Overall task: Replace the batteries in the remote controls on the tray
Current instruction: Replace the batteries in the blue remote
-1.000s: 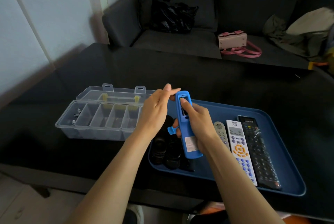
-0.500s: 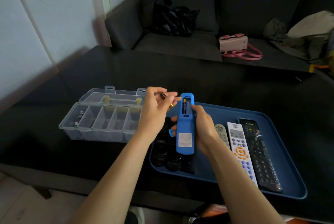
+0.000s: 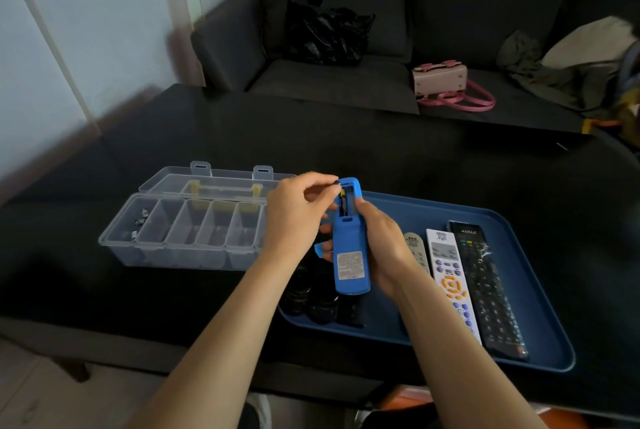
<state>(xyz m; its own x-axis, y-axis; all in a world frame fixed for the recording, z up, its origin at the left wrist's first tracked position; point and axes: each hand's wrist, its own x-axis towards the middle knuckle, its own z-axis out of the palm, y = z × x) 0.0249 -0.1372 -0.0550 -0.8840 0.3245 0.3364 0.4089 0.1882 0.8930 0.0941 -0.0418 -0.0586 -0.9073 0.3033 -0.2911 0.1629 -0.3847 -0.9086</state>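
Observation:
My right hand [image 3: 382,248] grips a blue remote control [image 3: 349,255] above the blue tray [image 3: 540,335], back side up, its battery compartment uncovered at the far end. A battery [image 3: 343,204] lies in that compartment. My left hand [image 3: 294,217] pinches a small dark battery [image 3: 335,183] at the compartment's top edge. A blue cover piece [image 3: 320,250] sticks out below my left hand. On the tray lie a small grey remote [image 3: 415,250], a white remote [image 3: 450,276] with an orange pad and a black remote [image 3: 485,286].
A clear plastic organiser box [image 3: 180,231] with its lid open stands left of the tray; small batteries [image 3: 138,224] sit in its leftmost compartment. Dark round objects [image 3: 311,300] lie at the tray's left end. Behind the black table, a sofa holds a black bag [image 3: 325,30] and a pink handbag [image 3: 446,82].
My left hand lifted away from the remote holding a battery, then moved back right to the compartment's top edge. The remote turned more upright in my right hand.

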